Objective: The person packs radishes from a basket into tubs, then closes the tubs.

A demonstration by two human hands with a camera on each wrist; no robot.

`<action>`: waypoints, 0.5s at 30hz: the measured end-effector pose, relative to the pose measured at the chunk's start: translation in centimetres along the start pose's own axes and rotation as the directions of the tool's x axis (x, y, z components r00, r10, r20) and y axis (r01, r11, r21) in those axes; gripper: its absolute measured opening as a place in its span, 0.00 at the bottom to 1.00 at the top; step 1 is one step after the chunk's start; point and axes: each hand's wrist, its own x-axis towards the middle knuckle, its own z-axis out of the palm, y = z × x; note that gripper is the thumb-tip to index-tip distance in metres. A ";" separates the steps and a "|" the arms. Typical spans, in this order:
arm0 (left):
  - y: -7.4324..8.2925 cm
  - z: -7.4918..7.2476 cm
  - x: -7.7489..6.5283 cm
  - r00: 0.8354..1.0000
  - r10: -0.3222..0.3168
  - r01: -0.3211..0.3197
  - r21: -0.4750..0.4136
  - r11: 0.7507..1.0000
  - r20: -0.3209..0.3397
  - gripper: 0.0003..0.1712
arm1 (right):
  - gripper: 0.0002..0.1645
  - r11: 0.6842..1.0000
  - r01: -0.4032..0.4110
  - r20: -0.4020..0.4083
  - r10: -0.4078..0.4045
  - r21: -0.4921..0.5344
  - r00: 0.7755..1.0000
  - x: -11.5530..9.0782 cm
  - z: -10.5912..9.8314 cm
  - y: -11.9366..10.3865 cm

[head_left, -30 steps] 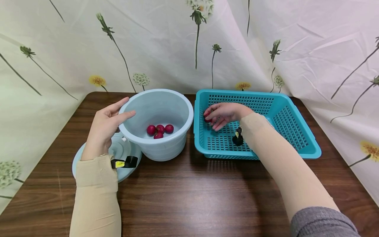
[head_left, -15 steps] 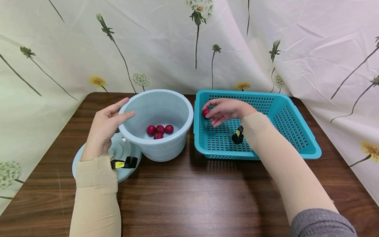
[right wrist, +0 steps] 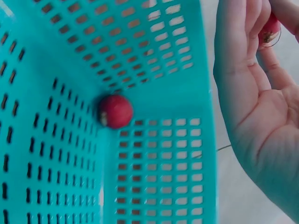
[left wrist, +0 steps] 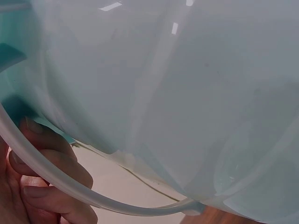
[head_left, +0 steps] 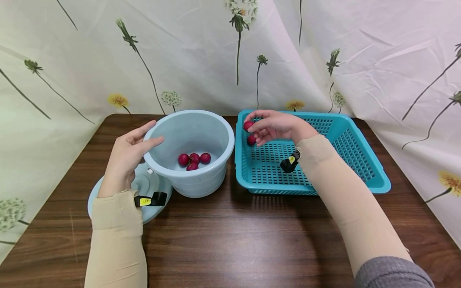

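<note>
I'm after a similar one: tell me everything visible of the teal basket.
The teal basket is rectangular, looks plastic, and has a smooth rim and perforated floor and walls. It stands upright on the brown table, right of the bucket. One red radish rests in a corner; the right hand hovers above.

6 radishes (head_left: pixel 183 160), 1 bucket (head_left: pixel 198 186), 1 basket (head_left: pixel 273 187), 1 lid (head_left: pixel 156 182)

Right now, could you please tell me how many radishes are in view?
6: four radishes in the pale blue bucket, one radish pinched in the fingers of the right hand, and one loose at the left end of the turquoise basket. The right forearm may hide more.
</note>
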 end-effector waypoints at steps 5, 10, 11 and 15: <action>0.0 0.0 0.0 1.000 0.007 -0.007 -0.012 1.000 0.000 0.40 | 0.13 0.999 0.054 0.026 -0.054 0.001 0.998 -0.4 0.7 -0.7; 0.0 0.1 -0.1 1.000 0.008 -0.008 -0.013 1.000 -0.001 0.40 | 0.13 0.997 0.074 0.033 -0.073 -0.025 0.997 -0.8 1.6 -1.2; 0.0 0.1 -0.1 1.000 0.008 -0.008 -0.014 1.000 -0.002 0.40 | 0.13 0.996 0.078 0.033 -0.077 -0.032 0.996 -0.8 1.7 -1.3; 0.0 0.1 -0.2 1.000 0.007 -0.007 -0.023 1.000 -0.002 0.40 | 0.14 0.994 0.094 0.034 -0.092 -0.058 0.995 -0.9 2.4 -1.6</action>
